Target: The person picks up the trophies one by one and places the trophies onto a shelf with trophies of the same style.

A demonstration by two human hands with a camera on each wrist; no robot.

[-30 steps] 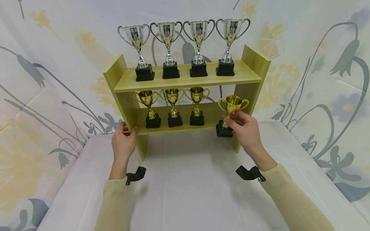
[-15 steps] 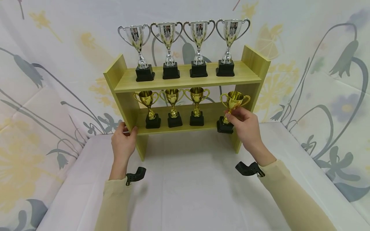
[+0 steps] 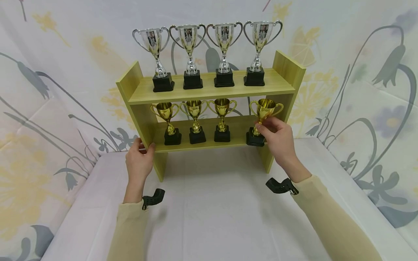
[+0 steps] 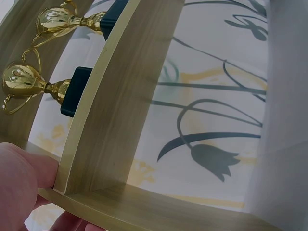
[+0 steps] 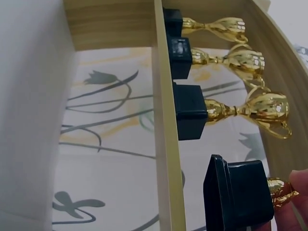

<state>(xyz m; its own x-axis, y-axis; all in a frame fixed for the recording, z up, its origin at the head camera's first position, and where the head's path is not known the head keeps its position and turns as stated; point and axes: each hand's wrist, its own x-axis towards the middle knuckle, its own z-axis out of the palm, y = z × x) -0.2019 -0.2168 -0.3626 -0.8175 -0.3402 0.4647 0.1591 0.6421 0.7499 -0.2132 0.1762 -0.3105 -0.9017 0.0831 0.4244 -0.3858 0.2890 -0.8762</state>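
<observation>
My right hand (image 3: pixel 280 143) pinches the stem of a gold trophy cup (image 3: pixel 265 108) at the right end of the lower shelf. That cup is nearly upright. In the right wrist view its black base (image 5: pixel 240 192) shows a gap from the shelf board (image 5: pixel 166 120). My left hand (image 3: pixel 139 161) grips the left side of the wooden two-tier shelf (image 3: pixel 212 94), thumb at the front, some fingers hidden behind the panel. Three other gold trophies stand in a row on the lower tier, the closest being the third gold trophy (image 3: pixel 222 108).
Several silver trophies, among them a silver trophy (image 3: pixel 261 34) at the right, stand on the top tier. The shelf stands on a white-covered table (image 3: pixel 212 210) before a floral backdrop (image 3: pixel 339 83). The upper board overhangs the gold cups.
My right hand has lifted the gold trophy slightly and moved it inward toward the lower tier, and it stands straighter. The left hand and the other trophies keep their places.
</observation>
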